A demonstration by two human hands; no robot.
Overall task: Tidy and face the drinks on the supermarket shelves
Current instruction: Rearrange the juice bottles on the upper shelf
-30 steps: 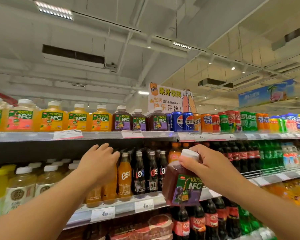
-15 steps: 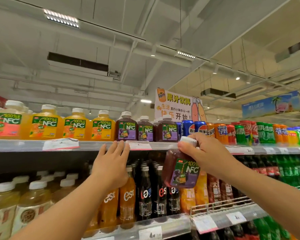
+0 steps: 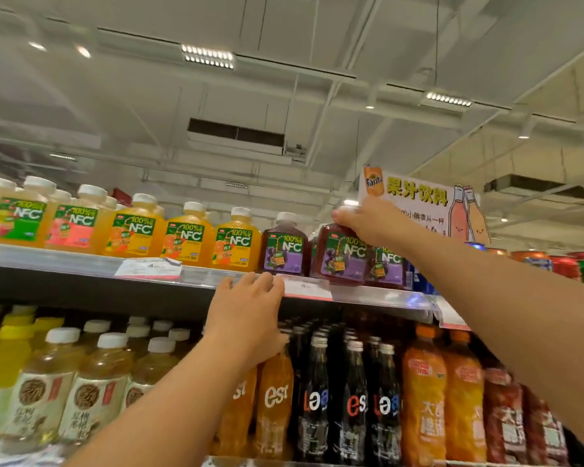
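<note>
My right hand (image 3: 368,220) grips the cap end of a dark purple NFC grape juice bottle (image 3: 343,256) and holds it at the front of the top shelf (image 3: 81,262), between two other grape bottles (image 3: 285,247). Its base is at the shelf edge; whether it rests there I cannot tell. My left hand (image 3: 246,315) is raised with straight fingers, and its fingertips touch the top shelf's front rail beside a price tag (image 3: 305,288). Orange NFC bottles (image 3: 186,237) line the shelf to the left.
Below the top shelf stand pale tea bottles (image 3: 91,382), orange and black est bottles (image 3: 317,399) and orange juice bottles (image 3: 425,396). Cans (image 3: 560,264) fill the top shelf's right end. A Fanta juice sign (image 3: 418,203) stands behind my right hand.
My right hand lifted the grape bottle from in front of the middle shelf up to the top shelf's row. My left hand rose to the top shelf rail. The camera tilted upward.
</note>
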